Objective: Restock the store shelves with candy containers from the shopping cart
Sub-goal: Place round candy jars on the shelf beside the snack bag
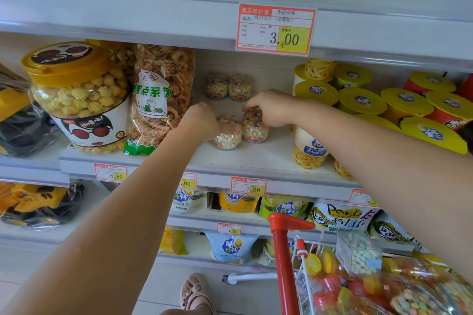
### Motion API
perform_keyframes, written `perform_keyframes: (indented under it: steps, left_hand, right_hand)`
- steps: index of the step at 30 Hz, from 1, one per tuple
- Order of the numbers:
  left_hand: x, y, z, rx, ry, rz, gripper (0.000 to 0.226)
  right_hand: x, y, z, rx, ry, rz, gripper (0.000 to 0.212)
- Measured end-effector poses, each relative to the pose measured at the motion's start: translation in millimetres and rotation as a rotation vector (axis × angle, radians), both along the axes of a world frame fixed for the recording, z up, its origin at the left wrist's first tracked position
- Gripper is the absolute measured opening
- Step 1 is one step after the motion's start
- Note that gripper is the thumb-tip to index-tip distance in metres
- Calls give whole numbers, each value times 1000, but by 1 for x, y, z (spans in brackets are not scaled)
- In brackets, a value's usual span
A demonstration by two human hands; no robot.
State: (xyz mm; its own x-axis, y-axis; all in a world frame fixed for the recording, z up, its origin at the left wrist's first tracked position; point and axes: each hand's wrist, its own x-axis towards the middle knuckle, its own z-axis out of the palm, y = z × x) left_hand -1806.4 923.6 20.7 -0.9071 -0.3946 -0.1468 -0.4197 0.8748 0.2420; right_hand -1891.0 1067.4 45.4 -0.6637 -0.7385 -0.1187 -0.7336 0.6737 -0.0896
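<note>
A popcorn tub [76, 94] and a bag [158, 94] of ring snacks stand at the left end of the shelf [256, 158]. Mid-shelf, the left hand [202, 117] curls its fingers around the left jar [227, 137] of white candies. The right hand [271, 107] clamps its fingers on top of the right jar [254, 128] of pale candies. Two back jars [217, 85] stand behind. The cart [284, 250], lower right, holds candy.

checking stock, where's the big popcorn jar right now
Head view: the popcorn jar stands on the left of the middle shelf, beside the clear snack bag.

A shop: price tags [275, 29] line snack-filled shelves [256, 158], apparently a grocery.
</note>
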Motion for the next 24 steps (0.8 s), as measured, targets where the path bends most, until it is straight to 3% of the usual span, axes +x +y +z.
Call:
perform_keyframes:
  steps: [3, 8, 16, 21, 24]
  left_hand:
    - [-2, 4, -2, -80, -58, -16, 71]
    - [-5, 7, 2, 51, 5, -92, 71]
    - [-25, 6, -27, 196, 377, 206, 57]
    - [-30, 12, -55, 258, 392, 311, 59]
    - [-36, 7, -69, 295, 404, 365, 56]
  right_hand:
    - [0, -2, 1, 5, -4, -10, 56]
    - [-2, -4, 0, -11, -26, -30, 57]
    - [-10, -21, -10, -143, -105, -175, 58]
    - [-9, -33, -32, -501, -249, -549, 76]
    - [-2, -39, -58, -676, -330, -720, 72]
